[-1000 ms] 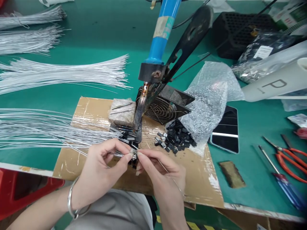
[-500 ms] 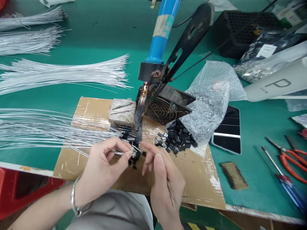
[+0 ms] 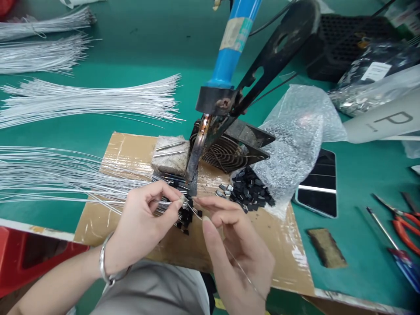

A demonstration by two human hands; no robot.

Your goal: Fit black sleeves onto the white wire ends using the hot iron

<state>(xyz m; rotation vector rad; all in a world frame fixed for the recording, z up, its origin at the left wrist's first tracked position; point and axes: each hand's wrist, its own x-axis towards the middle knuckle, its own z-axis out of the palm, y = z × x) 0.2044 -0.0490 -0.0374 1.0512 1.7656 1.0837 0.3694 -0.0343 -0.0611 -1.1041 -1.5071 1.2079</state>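
Note:
My left hand (image 3: 144, 223) is closed, thumb and index finger pinching a small pale piece (image 3: 183, 199) too tiny to name. A thin solder wire (image 3: 241, 270) crosses the palm of my right hand (image 3: 239, 249), whose fingers are curled about it; its end reaches toward the left fingertips. Just above both hands points the tip of a blue-handled soldering iron (image 3: 200, 144), clamped in a black bracket (image 3: 274, 52). Under and behind the left hand lie white wires (image 3: 111, 179) with black ends (image 3: 185, 218), partly hidden.
A pile of small black parts (image 3: 251, 188) lies by bubble wrap (image 3: 292, 131) and a fan (image 3: 226, 151). Cardboard (image 3: 278, 253) covers the bench under the hands. A phone (image 3: 316, 183), sponge (image 3: 327, 247), screwdriver (image 3: 380, 227) and pliers (image 3: 407, 232) are on the right.
My right hand has shifted right and down, its thumb and index finger wider apart, and the solder wire shows more clearly. The left hand keeps its pinch. The view has shifted slightly.

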